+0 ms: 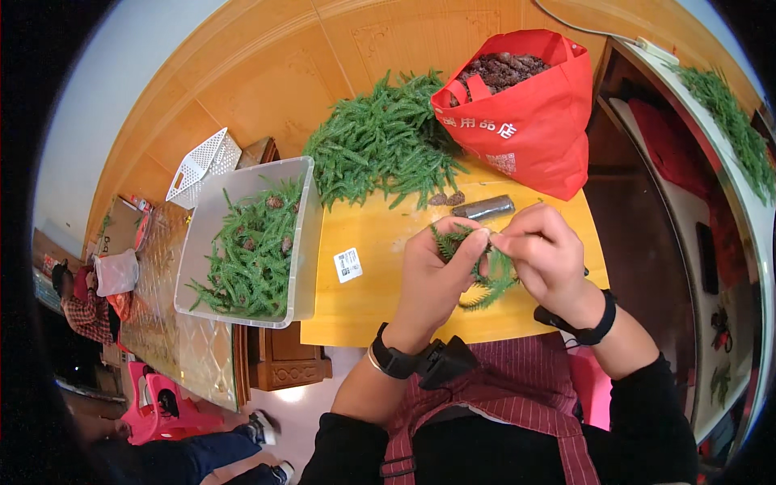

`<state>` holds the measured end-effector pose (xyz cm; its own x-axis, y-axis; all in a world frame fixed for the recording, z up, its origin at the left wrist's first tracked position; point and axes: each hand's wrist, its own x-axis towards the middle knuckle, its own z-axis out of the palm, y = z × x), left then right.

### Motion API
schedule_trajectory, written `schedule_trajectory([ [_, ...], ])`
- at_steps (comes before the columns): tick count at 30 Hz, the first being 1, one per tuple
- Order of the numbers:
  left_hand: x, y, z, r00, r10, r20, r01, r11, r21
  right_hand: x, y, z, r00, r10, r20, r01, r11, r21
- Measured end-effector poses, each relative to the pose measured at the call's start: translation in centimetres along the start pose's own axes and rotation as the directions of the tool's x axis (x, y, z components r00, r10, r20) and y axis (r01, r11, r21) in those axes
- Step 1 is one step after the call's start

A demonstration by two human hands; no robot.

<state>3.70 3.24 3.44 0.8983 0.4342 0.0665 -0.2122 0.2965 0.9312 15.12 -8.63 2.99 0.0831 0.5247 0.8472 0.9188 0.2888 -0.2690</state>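
Note:
Over the near part of the yellow table, my left hand [443, 271] is closed round a green artificial pine sprig [495, 289], its needles sticking out between and below the fingers. My right hand [543, 255] meets it at the fingertips, thumb and forefinger pinched together beside the sprig. What lies in that pinch is too small to make out. Just beyond the hands are a dark, shiny wrapped roll [485, 208] and a couple of small brown pine cones [447, 199].
A clear plastic bin [305, 242] holding sprigs with cones stands left. A heap of green sprigs [380, 141] lies at the back, beside a red bag [533, 121] full of cones. A white label [347, 265] lies on the yellow table [364, 311]. Another person's legs [218, 453] show lower left.

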Motion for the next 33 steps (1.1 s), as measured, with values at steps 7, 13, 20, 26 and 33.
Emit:
schedule_trajectory([
  [7, 0.1, -0.8, -0.9, 0.875, 0.478, 0.075, -0.460, 0.772, 0.439, 1.4, -0.5, -1.9, 0.483, 0.670, 0.564, -0.768, 0.016, 0.640],
  [13, -0.2, -0.4, -0.4, 0.769, 0.595, 0.232, -0.603, 0.558, 0.570, 1.2, 0.8, -2.5, 0.525, 0.406, 0.748, -0.833, 0.064, 0.550],
  [20, -0.3, -0.2, -0.1, 0.786, 0.570, 0.238, -0.594, 0.592, 0.545, 1.1, 1.1, -2.7, 0.462, 0.330, 0.823, -0.866, -0.034, 0.499],
  [26, -0.4, 0.2, 0.0, 0.808, 0.532, 0.251, -0.574, 0.619, 0.536, 1.8, 0.2, -2.7, 0.420, 0.362, 0.832, -0.885, -0.036, 0.463],
  [33, -0.1, -0.2, -0.5, 0.881, 0.429, 0.199, -0.467, 0.723, 0.509, 2.1, -0.8, -2.3, 0.650, 0.539, 0.536, -0.740, 0.610, 0.284],
])
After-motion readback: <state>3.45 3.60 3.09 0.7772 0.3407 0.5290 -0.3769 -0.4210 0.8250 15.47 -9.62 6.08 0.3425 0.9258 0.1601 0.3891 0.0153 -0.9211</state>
